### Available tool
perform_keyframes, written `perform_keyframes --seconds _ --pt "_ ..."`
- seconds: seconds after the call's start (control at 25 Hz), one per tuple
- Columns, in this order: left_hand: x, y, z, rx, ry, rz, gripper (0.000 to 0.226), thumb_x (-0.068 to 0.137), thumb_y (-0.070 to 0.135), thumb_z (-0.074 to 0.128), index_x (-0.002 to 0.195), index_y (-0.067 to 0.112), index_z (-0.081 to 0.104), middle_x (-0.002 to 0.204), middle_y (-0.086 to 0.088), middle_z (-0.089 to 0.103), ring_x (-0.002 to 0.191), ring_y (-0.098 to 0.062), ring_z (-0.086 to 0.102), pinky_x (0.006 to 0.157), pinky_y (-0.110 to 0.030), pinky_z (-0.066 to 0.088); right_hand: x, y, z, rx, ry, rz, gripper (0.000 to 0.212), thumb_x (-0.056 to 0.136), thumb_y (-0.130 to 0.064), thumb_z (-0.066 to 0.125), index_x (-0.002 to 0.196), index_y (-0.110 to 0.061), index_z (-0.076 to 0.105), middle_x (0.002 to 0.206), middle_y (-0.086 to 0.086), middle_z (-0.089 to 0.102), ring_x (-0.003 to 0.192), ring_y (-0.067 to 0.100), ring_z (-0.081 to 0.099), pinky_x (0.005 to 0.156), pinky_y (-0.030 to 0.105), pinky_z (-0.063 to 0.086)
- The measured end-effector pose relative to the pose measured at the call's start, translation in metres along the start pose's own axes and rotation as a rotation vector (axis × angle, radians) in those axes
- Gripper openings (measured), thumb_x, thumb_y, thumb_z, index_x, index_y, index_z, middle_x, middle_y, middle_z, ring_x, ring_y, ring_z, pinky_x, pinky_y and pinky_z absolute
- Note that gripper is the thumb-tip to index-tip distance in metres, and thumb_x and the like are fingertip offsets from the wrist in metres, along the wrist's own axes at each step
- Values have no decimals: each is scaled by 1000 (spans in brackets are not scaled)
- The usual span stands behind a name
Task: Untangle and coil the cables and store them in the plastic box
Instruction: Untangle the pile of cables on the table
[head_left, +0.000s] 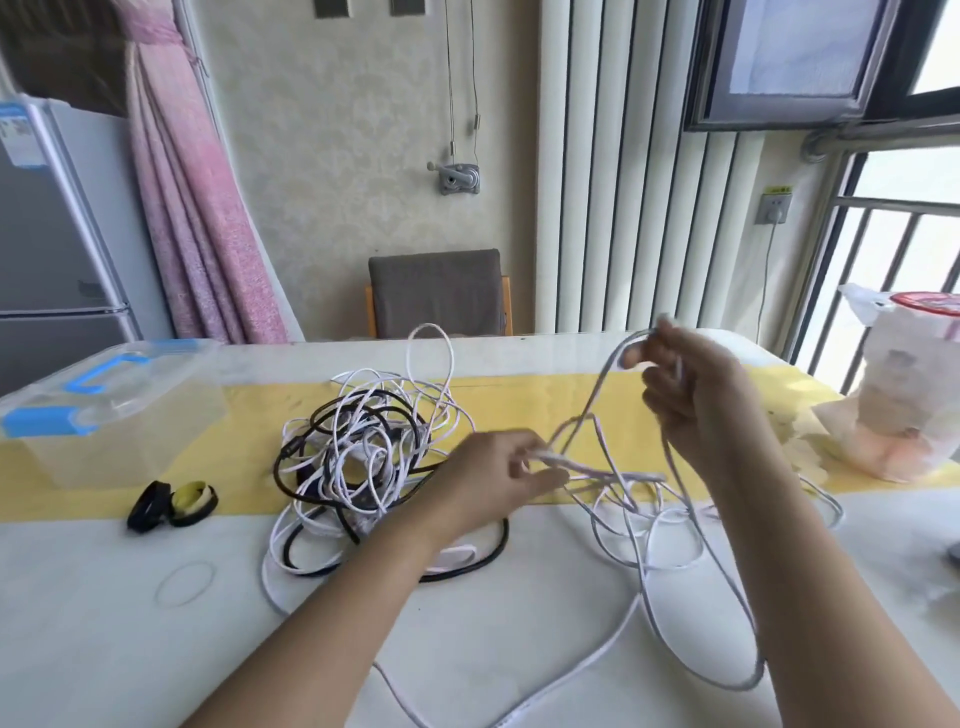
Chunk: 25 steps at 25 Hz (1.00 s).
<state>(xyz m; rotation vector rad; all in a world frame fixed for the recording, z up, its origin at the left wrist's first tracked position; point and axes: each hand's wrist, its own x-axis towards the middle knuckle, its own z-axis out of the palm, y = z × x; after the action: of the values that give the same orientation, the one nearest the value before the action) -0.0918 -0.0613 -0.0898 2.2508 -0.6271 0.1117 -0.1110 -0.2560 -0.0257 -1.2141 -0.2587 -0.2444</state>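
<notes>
White cable (597, 392) runs between both hands. The left hand (498, 473) pinches it low, at three o'clock of the tangle of black and white cables (363, 447), and the right hand (696, 395) grips it raised at two o'clock. Its slack sprawls at five o'clock. Nothing looks coiled, and the plastic box (104, 415) at nine o'clock shows no cable inside, so nearly everything remains.

Far left, plastic box (119, 431): clear, glossy, blue clips. Tangled cables (363, 447): smooth white and black sheathing. The table (156, 649): glossy top. Far chair (436, 291): matt grey cloth.
</notes>
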Motion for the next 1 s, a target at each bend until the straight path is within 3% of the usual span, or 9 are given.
perform_keyframes --seconds 0.08,0.24,0.36,0.44,0.56,0.68,0.8,0.92,1.0 --pt "2 -4 -29 -113 163 -1 15 71 33 80 76 26 67 43 11 38 43 -4 33 47 -21 28 6 -2 -20 -46 235 -48 32 97 -21 46 65 -15 46 50 -4 52 34 4 18 38 19 8" --pt "-10 -39 -103 -462 590 -82 21 84 18 67 65 25 74 51 16 62 45 4 48 46 -9 36 7 -9 -66 105 653 -27 32 96 -25 51 65 -19 45 37 -12 37 31 1 25 33 14 16" --pt "-18 -65 -127 -816 787 -148 35 96 16 51 68 19 72 40 16 35 36 2 23 35 -13 14 6 -3 -81 -179 819 5 32 94 -25 52 63 -18 52 35 -10 47 32 2 38 35 15 26" --pt "-14 -58 -123 -904 720 -189 37 99 14 42 69 15 64 40 16 25 33 2 19 34 -15 9 10 14 -71 -780 720 74 26 91 -19 52 70 -14 66 60 0 66 60 17 59 52 23 40" --pt "-8 -40 -113 -963 552 -238 29 97 13 35 72 13 50 37 13 22 30 2 17 33 -15 7 11 47 -36 -1400 394 52 37 78 3 50 106 -10 71 113 19 63 101 38 55 83 34 40" --pt "-10 -30 -109 -966 384 -196 28 97 17 33 79 14 55 41 14 21 31 2 15 33 -15 6 9 63 -4 -1315 68 -14 55 78 7 47 129 -11 54 132 13 52 120 30 47 95 26 33" --pt "-15 -19 -104 -903 249 -47 27 94 27 40 94 16 65 45 12 19 36 1 13 36 -15 6 2 77 18 -1152 -186 62 64 87 -15 58 145 -20 31 142 3 44 129 19 41 94 24 32" --pt "-18 -10 -103 -928 57 75 26 89 26 47 93 17 71 53 8 30 41 -1 22 38 -15 14 -2 93 28 -989 -226 183 86 80 -41 71 148 -24 20 140 0 44 129 18 42 94 24 34" --pt "-21 -7 -102 -1013 -59 157 18 83 29 59 91 16 71 62 6 43 48 -4 33 43 -16 22 0 102 29 -981 -224 233 77 77 -41 74 140 -19 36 128 1 54 116 18 51 85 23 38"
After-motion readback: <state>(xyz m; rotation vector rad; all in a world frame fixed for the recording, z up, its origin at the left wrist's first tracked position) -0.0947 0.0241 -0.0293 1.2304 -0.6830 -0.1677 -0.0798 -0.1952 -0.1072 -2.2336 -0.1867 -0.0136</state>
